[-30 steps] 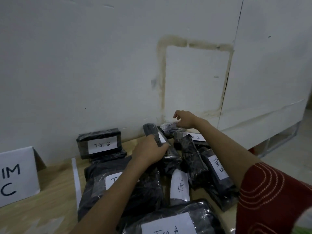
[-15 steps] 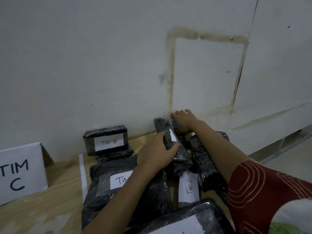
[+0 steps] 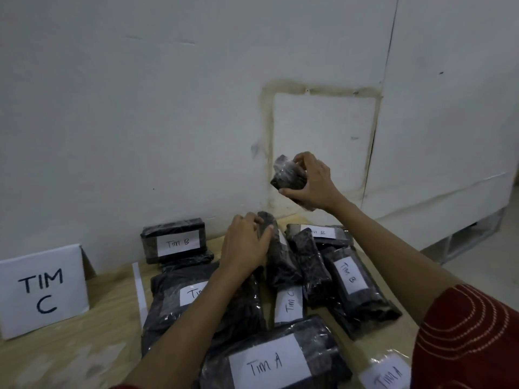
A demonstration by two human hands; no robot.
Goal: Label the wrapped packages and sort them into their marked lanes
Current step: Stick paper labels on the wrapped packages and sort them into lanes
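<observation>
Head view: right hand grips small package above labelled pile; left hand clasps rolled package there.

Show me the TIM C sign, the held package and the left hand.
TIM C sign (image 3: 42,290), head view, white front face.
held package (image 3: 286,176), head view, shiny wrap.
left hand (image 3: 244,245), head view, its back.

The packages are black bundles under glossy clear film, most with a white handwritten label. A small black package is held tilted above the heap's far side, gripped by the right hand. The left hand grips the far end of a long package mid-heap. Just near it lies a TIM C package; to the right a slanting TIM B package; far left a boxy TIM B package; nearest a TIM A package. A TIM C sign stands on the left of the tabletop.
</observation>
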